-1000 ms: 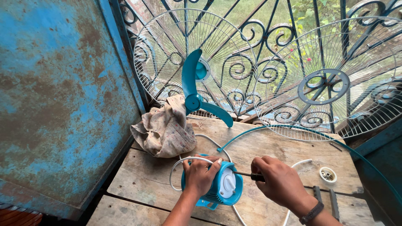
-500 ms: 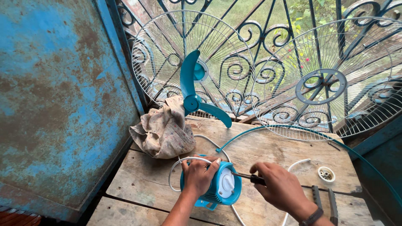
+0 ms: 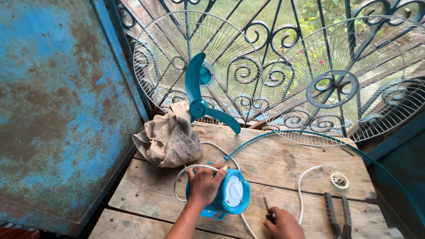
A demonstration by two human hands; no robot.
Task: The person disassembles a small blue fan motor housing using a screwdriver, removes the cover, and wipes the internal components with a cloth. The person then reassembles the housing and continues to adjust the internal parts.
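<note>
The wooden table (image 3: 283, 163) carries everything here, its rough planks running under both hands. Beyond the grip, leaning against the iron railing (image 3: 265, 48), stand two round wire fan guards (image 3: 336, 84), the one further off to the left of the grip with the blue fan blade (image 3: 199, 99) propped in front of it. A crumpled rag (image 3: 170, 139) lies just above and to the left of the grip, on the table's far edge. A thin teal ring (image 3: 310, 139) curves across the planks on the far side of the grip and off to the right.

The blue fan motor (image 3: 230, 194) sits on the table near its front edge, and the left hand (image 3: 204, 186) is wrapped over its top and side, fingers closed on the housing. A white cord (image 3: 190, 170) loops out from under that hand. To the right of the grip and lower, the right hand (image 3: 283, 223) is curled around a dark screwdriver (image 3: 267, 208), tip clear of the motor. Pliers (image 3: 336, 214) lie further right, with a small white cap (image 3: 339, 180) above them.
</note>
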